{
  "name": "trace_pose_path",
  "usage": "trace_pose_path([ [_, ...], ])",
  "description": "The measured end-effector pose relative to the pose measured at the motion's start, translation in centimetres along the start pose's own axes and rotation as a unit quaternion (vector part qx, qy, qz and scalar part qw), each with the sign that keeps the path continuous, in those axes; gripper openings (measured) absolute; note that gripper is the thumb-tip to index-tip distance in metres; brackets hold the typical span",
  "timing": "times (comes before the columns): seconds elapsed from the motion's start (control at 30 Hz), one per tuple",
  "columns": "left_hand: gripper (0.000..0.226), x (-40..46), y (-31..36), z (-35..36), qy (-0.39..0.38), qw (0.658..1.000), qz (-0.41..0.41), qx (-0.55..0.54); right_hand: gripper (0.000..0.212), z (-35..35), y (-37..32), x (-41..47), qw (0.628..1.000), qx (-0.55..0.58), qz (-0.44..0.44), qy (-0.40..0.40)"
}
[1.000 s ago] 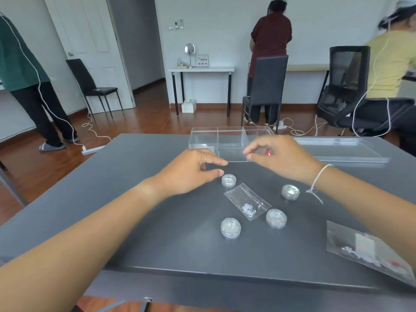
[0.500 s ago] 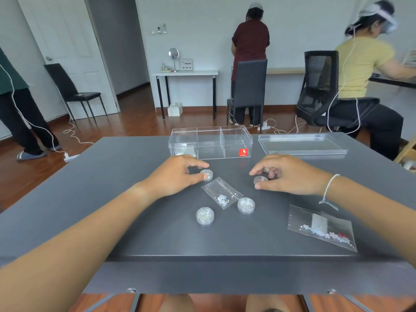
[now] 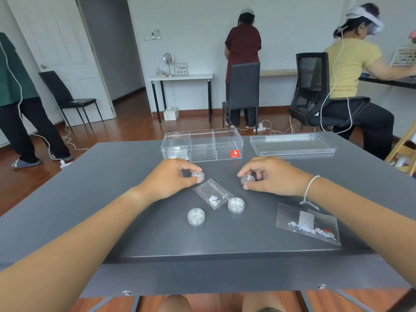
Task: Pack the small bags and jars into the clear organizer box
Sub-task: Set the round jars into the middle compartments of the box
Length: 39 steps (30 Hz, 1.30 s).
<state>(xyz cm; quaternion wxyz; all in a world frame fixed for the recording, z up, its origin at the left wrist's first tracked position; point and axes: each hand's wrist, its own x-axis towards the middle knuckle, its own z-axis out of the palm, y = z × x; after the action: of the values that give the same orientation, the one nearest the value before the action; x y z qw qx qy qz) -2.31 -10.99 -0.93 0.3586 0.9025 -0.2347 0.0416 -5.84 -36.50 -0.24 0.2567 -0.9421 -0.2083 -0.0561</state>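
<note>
The clear organizer box (image 3: 202, 145) with three compartments and a red sticker stands at the table's far middle; something pale lies in its left compartment. My left hand (image 3: 171, 179) pinches a small clear jar (image 3: 198, 176) resting on the table. My right hand (image 3: 267, 176) grips another small jar (image 3: 247, 179). Between and below the hands lies a small clear bag of beads (image 3: 212, 195). Two more jars sit nearer me, one (image 3: 236, 205) beside the bag and one (image 3: 196, 216) to the left. A larger clear bag (image 3: 308, 224) lies under my right forearm.
The box's clear lid (image 3: 292, 144) lies upturned at the far right of the grey table (image 3: 112, 199). Beyond the table are chairs, a white side table, floor cables and three people, one seated at the right.
Both hands came down from the organizer box to the table. The left closed on the jar by the bag, the right on the jar further right. The camera view shifted back.
</note>
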Motion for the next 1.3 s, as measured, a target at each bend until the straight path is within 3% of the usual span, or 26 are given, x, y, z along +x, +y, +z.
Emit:
trace_pose_path([
  [0.37, 0.009, 1.2, 1.2, -1.4, 0.051, 0.998, 0.023, -0.006, 0.022, 0.1, -0.7, 1.2, 0.998, 0.064, 0.003, 0.018],
  [0.6, 0.021, 4.9, 2.7, -3.2, 0.081, 0.994, 0.076, 0.02, 0.022, -1.2, -1.8, 3.4, 0.993, 0.094, -0.016, 0.062],
  [0.8, 0.018, 9.0, 2.2, -4.3, 0.079, 0.995, 0.043, 0.046, 0.022, -2.8, -2.0, 6.1, 0.991, 0.097, -0.023, 0.089],
  [1.1, 0.006, 12.7, -0.6, -3.5, 0.006, 0.995, -0.018, 0.102, 0.022, -3.1, -1.4, 9.2, 0.989, 0.098, -0.022, 0.104],
  [1.3, 0.018, 13.7, -1.2, -3.0, -0.032, 0.988, -0.035, 0.15, 0.021, -2.6, -0.8, 10.4, 0.989, 0.108, -0.03, 0.093],
])
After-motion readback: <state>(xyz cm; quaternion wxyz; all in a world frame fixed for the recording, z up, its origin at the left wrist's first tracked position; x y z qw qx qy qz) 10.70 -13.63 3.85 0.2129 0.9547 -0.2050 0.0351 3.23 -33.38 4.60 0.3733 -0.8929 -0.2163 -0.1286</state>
